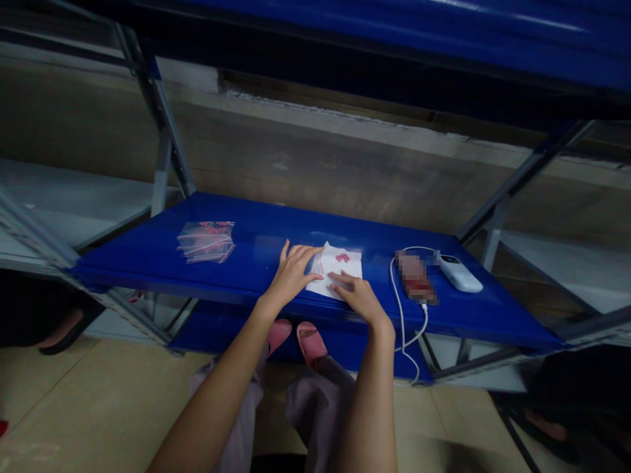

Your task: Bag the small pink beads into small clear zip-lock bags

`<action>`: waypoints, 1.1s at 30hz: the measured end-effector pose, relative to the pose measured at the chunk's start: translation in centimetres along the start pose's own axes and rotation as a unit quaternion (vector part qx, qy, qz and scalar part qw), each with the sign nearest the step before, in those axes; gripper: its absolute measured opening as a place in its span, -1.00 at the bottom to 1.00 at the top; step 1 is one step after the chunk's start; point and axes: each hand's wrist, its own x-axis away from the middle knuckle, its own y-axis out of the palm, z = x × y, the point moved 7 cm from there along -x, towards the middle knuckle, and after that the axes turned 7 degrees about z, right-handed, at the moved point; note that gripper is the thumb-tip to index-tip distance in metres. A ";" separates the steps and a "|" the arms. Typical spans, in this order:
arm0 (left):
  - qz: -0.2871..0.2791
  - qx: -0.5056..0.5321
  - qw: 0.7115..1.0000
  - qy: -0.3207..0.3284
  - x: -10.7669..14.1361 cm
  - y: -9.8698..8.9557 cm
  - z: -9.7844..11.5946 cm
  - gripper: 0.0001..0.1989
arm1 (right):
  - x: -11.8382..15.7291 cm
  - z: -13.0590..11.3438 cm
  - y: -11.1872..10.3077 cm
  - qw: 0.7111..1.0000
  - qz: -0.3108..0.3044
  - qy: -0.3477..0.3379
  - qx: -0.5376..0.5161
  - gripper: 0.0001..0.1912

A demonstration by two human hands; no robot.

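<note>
A white sheet of paper lies on the blue shelf, with a small cluster of pink-red beads or pieces on it. At the paper's left side is a small clear zip bag. My left hand reaches around this bag, its fingers stretched and thumb apart, the tips at the bag's edges. Over the paper's lower right is my right hand, its fingers extended and apart just below the pink-red pieces. I cannot tell whether its fingertips touch the paper.
Several clear zip bags with pink-red pieces lie fanned out on the left of the blue shelf. To the right are a blurred-out phone-like object, a white cable and a white power bank. Metal posts flank the shelf.
</note>
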 end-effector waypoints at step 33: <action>-0.008 0.068 0.997 -0.025 0.1 1.2 0.1 -0.42 | -2.2 2.8 -2.9 0.918 0.289 0.100 0.251 -0.78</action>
